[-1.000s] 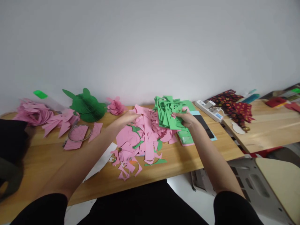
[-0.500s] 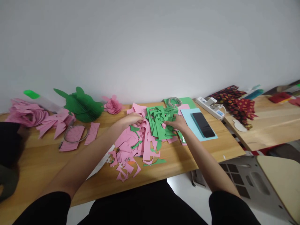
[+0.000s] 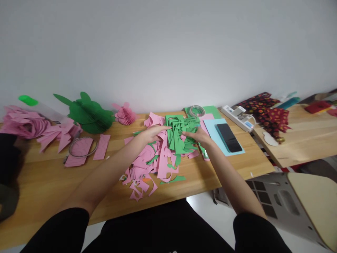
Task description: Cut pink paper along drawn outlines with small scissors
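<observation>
A loose heap of green paper scraps lies between my two hands, on top of pink paper scraps. From the left, my left hand holds the heap's edge, its thumb stretched over the green paper and its other fingers mostly hidden. On the opposite side my right hand grips the green scraps, thumb across the top and fingers behind. A small pink piece shows by the right thumb. Cut pink strips and ring-shaped offcuts spread toward the table's front edge.
Behind stand a green honeycomb paper shape and a smaller pink one. Left lie folded pink papers and a metal ring. Right are a tape roll, a phone on light-blue paper and a power strip.
My left hand has shifted right from the pink scraps to the green heap, its thumb now extended. The right hand stays at the green scraps. The view has shifted slightly.
</observation>
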Demonstrator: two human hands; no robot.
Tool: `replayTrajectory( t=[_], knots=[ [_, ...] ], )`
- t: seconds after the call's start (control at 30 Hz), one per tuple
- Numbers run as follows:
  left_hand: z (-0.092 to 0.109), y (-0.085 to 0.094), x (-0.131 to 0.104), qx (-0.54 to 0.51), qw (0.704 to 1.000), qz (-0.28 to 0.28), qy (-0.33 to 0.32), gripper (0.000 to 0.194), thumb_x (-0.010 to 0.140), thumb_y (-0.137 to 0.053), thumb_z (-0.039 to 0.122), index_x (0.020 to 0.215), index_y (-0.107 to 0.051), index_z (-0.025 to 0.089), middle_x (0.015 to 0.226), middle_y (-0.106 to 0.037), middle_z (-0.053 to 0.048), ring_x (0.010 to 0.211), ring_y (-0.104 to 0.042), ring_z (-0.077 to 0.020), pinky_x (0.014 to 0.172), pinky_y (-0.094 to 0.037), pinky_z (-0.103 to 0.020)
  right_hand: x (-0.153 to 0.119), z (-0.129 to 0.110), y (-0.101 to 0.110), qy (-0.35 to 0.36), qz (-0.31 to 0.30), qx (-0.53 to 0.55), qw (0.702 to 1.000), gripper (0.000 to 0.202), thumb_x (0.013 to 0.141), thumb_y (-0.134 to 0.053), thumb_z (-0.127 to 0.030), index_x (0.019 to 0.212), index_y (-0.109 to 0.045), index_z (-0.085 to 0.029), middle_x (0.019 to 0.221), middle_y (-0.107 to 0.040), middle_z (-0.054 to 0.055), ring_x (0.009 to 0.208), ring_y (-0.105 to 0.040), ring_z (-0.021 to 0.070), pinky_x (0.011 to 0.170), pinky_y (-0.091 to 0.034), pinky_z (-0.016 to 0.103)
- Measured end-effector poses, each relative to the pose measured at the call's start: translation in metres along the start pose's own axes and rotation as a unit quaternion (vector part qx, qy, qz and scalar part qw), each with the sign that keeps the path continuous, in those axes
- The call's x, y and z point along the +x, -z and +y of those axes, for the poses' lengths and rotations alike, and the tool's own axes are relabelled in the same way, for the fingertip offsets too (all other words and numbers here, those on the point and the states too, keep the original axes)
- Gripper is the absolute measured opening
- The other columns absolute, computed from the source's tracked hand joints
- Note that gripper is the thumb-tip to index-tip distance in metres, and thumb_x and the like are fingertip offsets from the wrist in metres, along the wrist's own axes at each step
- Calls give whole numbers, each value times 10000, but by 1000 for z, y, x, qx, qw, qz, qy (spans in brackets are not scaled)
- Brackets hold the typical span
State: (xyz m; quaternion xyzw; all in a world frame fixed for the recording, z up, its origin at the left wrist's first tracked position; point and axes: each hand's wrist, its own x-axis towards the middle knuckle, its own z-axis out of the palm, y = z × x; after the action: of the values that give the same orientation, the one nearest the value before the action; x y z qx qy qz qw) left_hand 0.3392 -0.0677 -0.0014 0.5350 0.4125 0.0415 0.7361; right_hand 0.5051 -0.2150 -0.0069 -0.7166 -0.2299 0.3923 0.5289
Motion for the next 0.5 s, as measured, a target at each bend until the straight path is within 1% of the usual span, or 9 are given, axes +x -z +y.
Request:
replayTrajectory(
  t=[0.1, 0.2, 0.27, 0.37, 0.43, 0.5],
  knots=[
    [-1, -2, -3, -23, 1000, -4, -1, 423, 572, -878, 329, 867, -611, 188, 919, -721, -74, 840, -674, -212, 744, -549, -322, -6, -5, -5, -40, -19, -1, 999, 387, 491, -919, -306, 756, -662, -189, 628, -694, 25, 539, -623, 181, 481, -532, 298],
    [0, -6, -7, -46, 999, -10, -9, 411, 568, -885, 303, 840, -594, 202, 907, -731, -67, 880, -690, -227, 798, -548, -351, -12, -13, -10, -55, -16, 24, 998, 392, 534, -906, -312, 785, -622, -211, 649, -699, 13, 532, -631, 172, 457, -524, 277],
    [3, -10, -11, -61, 998, -11, -17, 409, 568, -889, 282, 817, -572, 212, 880, -730, -42, 886, -694, -219, 823, -545, -354, -15, -17, -13, -56, -15, 42, 997, 437, 528, -910, -302, 812, -588, -222, 682, -711, 10, 539, -642, 172, 445, -523, 272],
    [8, -17, -17, -82, 996, -10, -29, 405, 578, -890, 260, 752, -527, 216, 749, -698, 12, 794, -694, -187, 795, -552, -334, -16, -20, -18, -50, -11, 62, 997, 535, 452, -934, -252, 831, -557, -231, 723, -722, -3, 573, -663, 173, 452, -533, 263],
    [12, -19, -22, -94, 995, -13, -35, 397, 595, -885, 249, 700, -504, 212, 632, -644, 40, 676, -671, -164, 735, -559, -316, -15, -20, -21, -41, -1, 71, 997, 577, 396, -938, -208, 811, -538, -234, 699, -708, -33, 574, -662, 164, 473, -544, 259],
    [16, -19, -26, -105, 993, -18, -41, 386, 613, -878, 235, 662, -497, 202, 556, -594, 55, 574, -628, -141, 674, -554, -298, -14, -21, -21, -33, 12, 79, 996, 592, 366, -930, -176, 780, -512, -239, 652, -682, -67, 555, -653, 154, 488, -553, 262]
  ],
)
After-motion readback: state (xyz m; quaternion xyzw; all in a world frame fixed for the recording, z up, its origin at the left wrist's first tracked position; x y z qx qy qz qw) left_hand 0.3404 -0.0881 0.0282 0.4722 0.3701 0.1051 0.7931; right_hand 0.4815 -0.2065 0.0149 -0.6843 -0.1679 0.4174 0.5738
